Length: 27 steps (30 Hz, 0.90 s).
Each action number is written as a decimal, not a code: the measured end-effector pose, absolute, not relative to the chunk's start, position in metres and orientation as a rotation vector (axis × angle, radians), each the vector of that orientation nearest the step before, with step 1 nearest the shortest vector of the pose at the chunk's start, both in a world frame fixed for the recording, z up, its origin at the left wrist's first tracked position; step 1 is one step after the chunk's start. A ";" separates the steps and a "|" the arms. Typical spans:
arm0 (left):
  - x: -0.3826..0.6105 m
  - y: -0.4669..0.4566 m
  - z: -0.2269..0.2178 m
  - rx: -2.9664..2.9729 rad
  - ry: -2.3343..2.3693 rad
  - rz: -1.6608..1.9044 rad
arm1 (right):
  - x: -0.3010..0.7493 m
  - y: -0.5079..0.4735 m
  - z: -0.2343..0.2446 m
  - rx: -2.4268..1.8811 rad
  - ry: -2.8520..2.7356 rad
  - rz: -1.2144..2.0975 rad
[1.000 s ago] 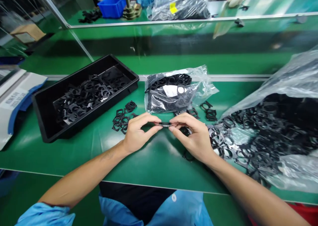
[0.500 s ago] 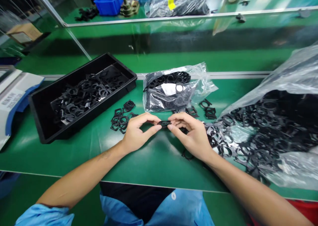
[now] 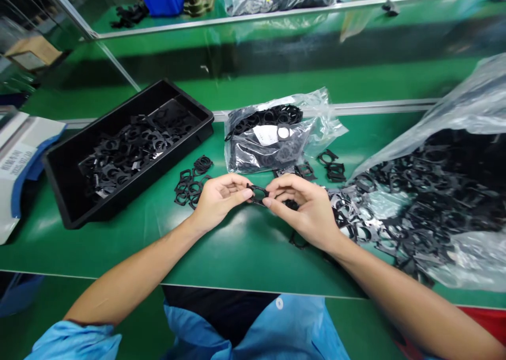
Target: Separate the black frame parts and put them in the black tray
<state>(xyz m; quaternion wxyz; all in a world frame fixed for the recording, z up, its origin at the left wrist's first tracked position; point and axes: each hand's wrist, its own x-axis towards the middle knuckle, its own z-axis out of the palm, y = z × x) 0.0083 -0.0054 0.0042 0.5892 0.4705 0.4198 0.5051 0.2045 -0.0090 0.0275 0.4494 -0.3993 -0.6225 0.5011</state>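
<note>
Between my two hands is a thin black ring-shaped frame [image 3: 259, 187] with a round opening, held above the green table. My left hand [image 3: 220, 199] pinches its left end between thumb and fingers. Its right end sits in the pinch of my right hand [image 3: 302, 204]. Several loose black frames [image 3: 192, 187] lie in a small group beyond my left hand. A clear plastic bag [image 3: 269, 146] of black parts lies just beyond both hands. More frames [image 3: 335, 171] are scattered right of that bag.
A black tray [image 3: 59, 183] with many frames stands at the left. On the right, a large plastic bag [image 3: 474, 94] spills a heap of frames [image 3: 419, 212] across the green table [image 3: 237, 254]. A white and blue device [image 3: 27, 154] occupies the far left edge.
The held frame has tilted from nearly edge-on, so its round opening now shows. Both hands keep their pinch on it. The view has shifted slightly.
</note>
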 end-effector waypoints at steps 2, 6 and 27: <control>0.008 -0.005 0.004 1.106 0.971 1.182 | 0.204 -0.009 0.029 -0.994 -1.525 1.261; 0.007 -0.005 0.004 1.132 0.992 1.173 | 0.204 -0.009 0.030 -0.994 -1.510 1.283; 0.006 -0.004 0.006 0.999 0.949 1.110 | 0.202 -0.004 0.030 -1.048 -1.254 1.501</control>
